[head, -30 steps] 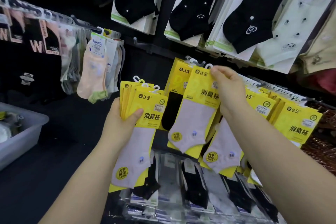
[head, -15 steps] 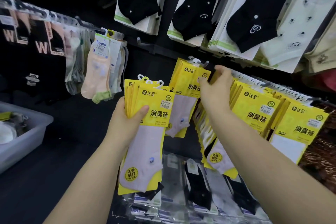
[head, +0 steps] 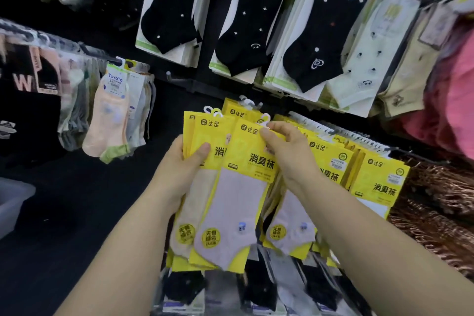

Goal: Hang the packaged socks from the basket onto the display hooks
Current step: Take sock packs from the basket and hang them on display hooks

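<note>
My left hand (head: pixel 184 169) grips a stack of yellow sock packs (head: pixel 202 187) at its upper left edge, thumb across the front. My right hand (head: pixel 284 154) pinches the top of the front pack (head: pixel 241 202) of that stack, just below its white plastic hanger, and the pack is fanned to the right of the others. It holds a pale lilac sock. Behind my hands, more of the same yellow packs (head: pixel 379 177) hang in a row on display hooks (head: pixel 341 133).
Black and pale dotted socks (head: pixel 246 41) hang in the row above. A peach and green sock pack (head: pixel 110 113) hangs at left on another rail. A grey plastic bin (head: pixel 12 202) sits at the far left edge. Dark packs (head: pixel 259 287) lie below.
My right hand left the packs hanging on the hooks and came back left to the stack in my left hand, taking hold of the front pack's top. The view shifted slightly.
</note>
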`<state>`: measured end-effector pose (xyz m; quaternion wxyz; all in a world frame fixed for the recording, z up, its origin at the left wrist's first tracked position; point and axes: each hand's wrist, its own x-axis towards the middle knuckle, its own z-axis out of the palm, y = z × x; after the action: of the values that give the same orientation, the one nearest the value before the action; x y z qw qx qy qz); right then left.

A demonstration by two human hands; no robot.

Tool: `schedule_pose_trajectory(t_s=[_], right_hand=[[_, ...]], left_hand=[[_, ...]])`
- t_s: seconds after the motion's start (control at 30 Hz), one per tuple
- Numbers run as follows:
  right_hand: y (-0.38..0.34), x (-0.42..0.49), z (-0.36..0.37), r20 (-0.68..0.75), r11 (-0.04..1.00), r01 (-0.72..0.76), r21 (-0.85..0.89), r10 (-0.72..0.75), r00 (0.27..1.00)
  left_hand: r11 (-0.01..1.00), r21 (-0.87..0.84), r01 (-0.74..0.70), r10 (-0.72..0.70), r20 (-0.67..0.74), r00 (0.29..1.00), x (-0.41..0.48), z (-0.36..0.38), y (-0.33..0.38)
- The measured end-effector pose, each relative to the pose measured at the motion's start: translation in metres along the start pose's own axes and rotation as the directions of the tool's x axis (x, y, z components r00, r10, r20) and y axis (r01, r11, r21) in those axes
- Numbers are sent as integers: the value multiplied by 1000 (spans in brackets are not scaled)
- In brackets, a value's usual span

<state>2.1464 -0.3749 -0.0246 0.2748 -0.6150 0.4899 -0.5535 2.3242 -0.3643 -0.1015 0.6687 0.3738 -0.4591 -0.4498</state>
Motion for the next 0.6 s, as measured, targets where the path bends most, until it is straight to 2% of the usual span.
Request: schedule_pose_trajectory(t_s=[0.13, 0.3, 0.53, 0.6], right_hand=[[-10, 25, -3, -97, 1000, -1, -2, 1, 995], [-10, 51, 29, -83, 988, 36, -152, -49, 995], [3, 62, 48, -246, 997, -34, -72, 16, 969], [6, 52, 47, -290, 986, -91, -141, 46, 956]], left_hand=[[981, 167, -98, 121, -131, 984, 9, -20, -2], [934, 314, -171, 216, -116, 969, 9, -39, -2], [920, 334, -204, 230, -40, 972, 6, -51, -2], [939, 293, -179, 202, -51, 978, 6, -52, -5]])
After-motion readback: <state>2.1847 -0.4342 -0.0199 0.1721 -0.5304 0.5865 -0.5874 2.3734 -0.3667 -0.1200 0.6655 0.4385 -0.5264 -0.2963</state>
